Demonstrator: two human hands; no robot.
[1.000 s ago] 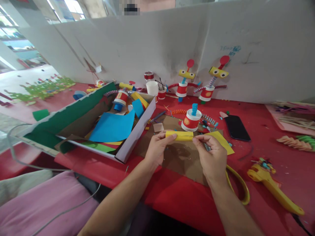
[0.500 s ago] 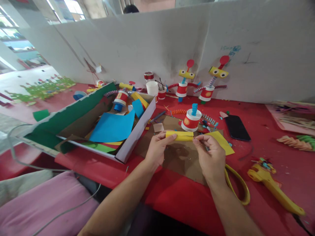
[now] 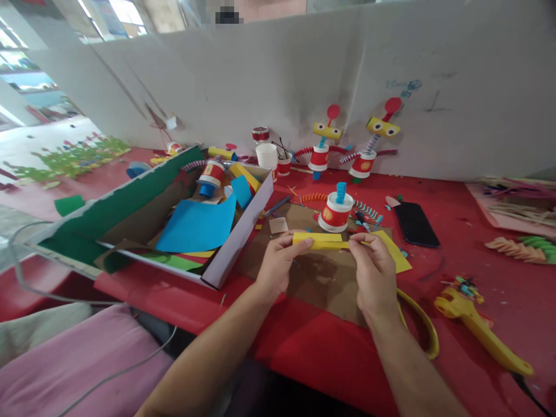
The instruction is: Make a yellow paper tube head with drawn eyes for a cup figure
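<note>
Strip of folded yellow paper (image 3: 319,238) above brown cardboard sheet (image 3: 319,286). Left hand (image 3: 278,262): fingers clamped on left end, likely steadying it. Right hand (image 3: 377,269): fingertips pinched on right end, likely for tension.

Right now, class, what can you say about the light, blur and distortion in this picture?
Head view, upper left: windows washed out by brightness; head view, top: a pixelated patch; head view, upper right: blue writing too soft to read; head view, bottom: near-black shadow below the table; head view, centre: yellow paper fairly clear.
</note>
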